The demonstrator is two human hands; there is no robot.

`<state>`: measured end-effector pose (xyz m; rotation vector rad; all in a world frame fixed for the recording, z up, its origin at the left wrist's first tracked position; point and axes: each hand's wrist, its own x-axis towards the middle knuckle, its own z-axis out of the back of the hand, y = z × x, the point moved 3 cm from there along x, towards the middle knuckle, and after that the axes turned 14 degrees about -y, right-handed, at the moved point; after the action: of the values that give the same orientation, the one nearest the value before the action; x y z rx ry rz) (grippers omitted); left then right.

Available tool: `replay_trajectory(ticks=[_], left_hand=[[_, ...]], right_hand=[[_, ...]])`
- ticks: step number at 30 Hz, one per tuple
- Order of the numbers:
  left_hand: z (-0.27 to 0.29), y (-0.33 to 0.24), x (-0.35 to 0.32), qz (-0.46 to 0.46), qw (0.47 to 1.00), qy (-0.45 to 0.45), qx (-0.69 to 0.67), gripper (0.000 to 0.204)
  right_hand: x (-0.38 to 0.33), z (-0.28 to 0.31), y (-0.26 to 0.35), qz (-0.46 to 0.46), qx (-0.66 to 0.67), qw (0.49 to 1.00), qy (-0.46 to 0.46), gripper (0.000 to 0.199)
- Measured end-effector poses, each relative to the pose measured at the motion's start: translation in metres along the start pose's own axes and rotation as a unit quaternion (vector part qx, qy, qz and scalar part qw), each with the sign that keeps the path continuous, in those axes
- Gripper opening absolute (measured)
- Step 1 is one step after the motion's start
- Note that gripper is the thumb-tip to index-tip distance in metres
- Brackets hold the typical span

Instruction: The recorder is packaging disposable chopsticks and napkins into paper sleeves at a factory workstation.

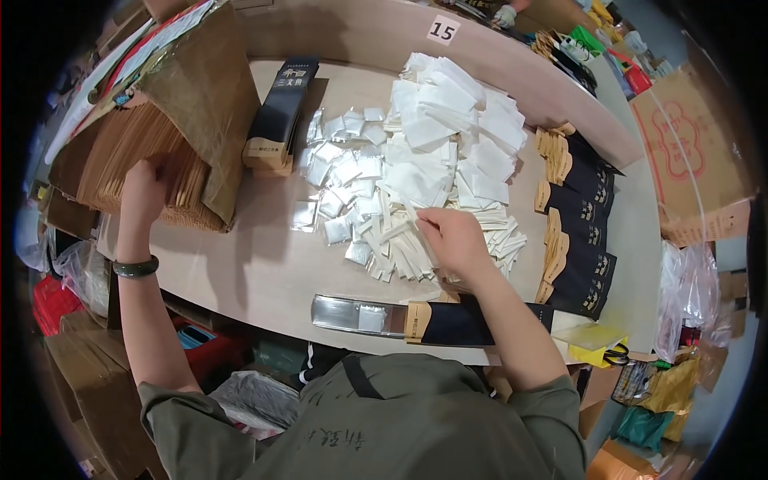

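Observation:
My left hand [146,190] reaches into a cardboard box [228,104], its fingers curled among tightly packed thin brown pieces [192,184]; what they grip is partly hidden. Over a pile of narrow white paper-wrapped sticks [392,260], my right hand [454,240] is pinched, with a slim white stick packet [409,210] at its fingertips. Near the table's front edge lies a dark blue sleeve [456,322] with a tan band. A clear bag end [340,314] extends from its left, with a small silvery packet [371,318] inside.
White folded napkins [436,104] are heaped behind the sticks, beside small clear-wrapped packets [344,168]. Dark sleeves [284,104] are stacked by the box. Several filled dark sleeves [580,240] lie at right. A raised partition [512,60] borders the back; yellow-handled scissors [604,352] lie front right.

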<state>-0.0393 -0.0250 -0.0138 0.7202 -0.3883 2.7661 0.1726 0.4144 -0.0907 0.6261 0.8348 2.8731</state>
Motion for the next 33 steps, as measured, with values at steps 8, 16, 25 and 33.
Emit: replay_trajectory(ticks=[8,16,25,33], left_hand=[[0.012,-0.020,-0.002,0.009,0.998,-0.045,0.054,0.030],[0.029,0.003,-0.067,0.134,0.977,-0.164,-0.021,0.026],[-0.018,-0.043,-0.238,0.298,0.838,-0.230,-0.396,0.014],[-0.032,-0.126,-0.257,0.290,0.868,-0.020,-0.402,0.014]], right_hand=[[0.043,-0.012,-0.029,0.025,-0.089,0.996,0.002,0.012],[0.044,-0.031,-0.044,0.117,-0.147,0.982,-0.019,0.011],[-0.077,-0.025,0.054,0.173,0.031,0.974,0.139,0.011],[-0.076,-0.019,0.057,0.111,0.112,0.974,0.164,0.007]])
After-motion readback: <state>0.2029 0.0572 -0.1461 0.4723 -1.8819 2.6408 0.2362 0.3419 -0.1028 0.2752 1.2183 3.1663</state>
